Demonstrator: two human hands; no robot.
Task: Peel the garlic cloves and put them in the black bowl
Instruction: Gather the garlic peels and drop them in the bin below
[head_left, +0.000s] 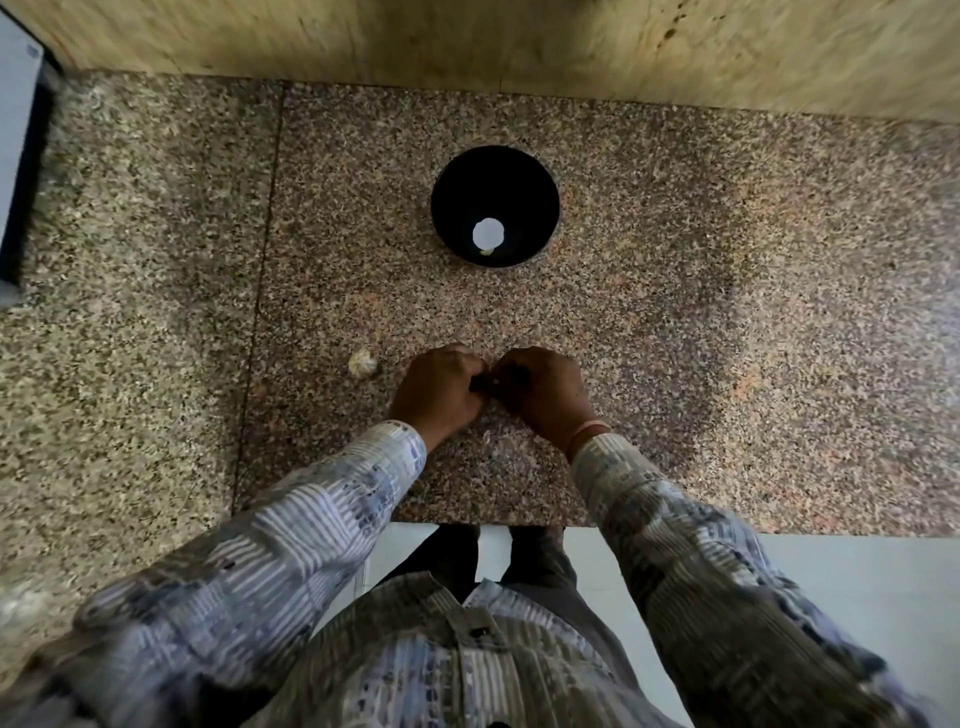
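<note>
Pinching a mostly hidden garlic clove (496, 382) between curled left hand (439, 387) and right hand (540, 389); might squirt loose under thumb pressure and roll off the near counter (675, 312) edge.

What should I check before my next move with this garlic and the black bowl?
1. Grip: left hand and right hand meet, fingers curled on the clove: ok.
2. Clove fully peeled: only a pale speck shows between the fingers: cannot tell.
3. Black bowl upright and open, bare counter between it and the hands: ok.
4. Bowl contents: a white patch at the bottom, clove or glare: cannot tell.
5. More garlic: garlic head lies beside the left hand: ok.
6. Peel scraps lie on the counter, outside the bowl: ok.
</note>
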